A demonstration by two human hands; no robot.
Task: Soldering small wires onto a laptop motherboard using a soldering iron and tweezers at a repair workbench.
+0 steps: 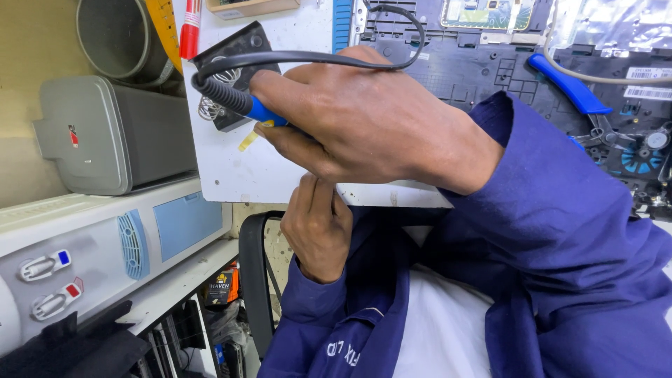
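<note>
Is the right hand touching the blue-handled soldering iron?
Touching: the head view shows the right hand wrapped around the soldering iron at its blue handle.

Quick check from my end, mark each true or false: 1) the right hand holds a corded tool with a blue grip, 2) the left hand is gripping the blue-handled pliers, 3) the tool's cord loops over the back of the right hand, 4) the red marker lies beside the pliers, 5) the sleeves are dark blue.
1) True. The right hand grips a soldering iron with a blue grip and black cord.
2) False. The left hand sits at the white board's lower edge; the pliers lie untouched far off.
3) True. The cord arcs over it.
4) False. The red marker is at the board's other side, near a grey pipe.
5) True, as the sleeve shows.
</note>
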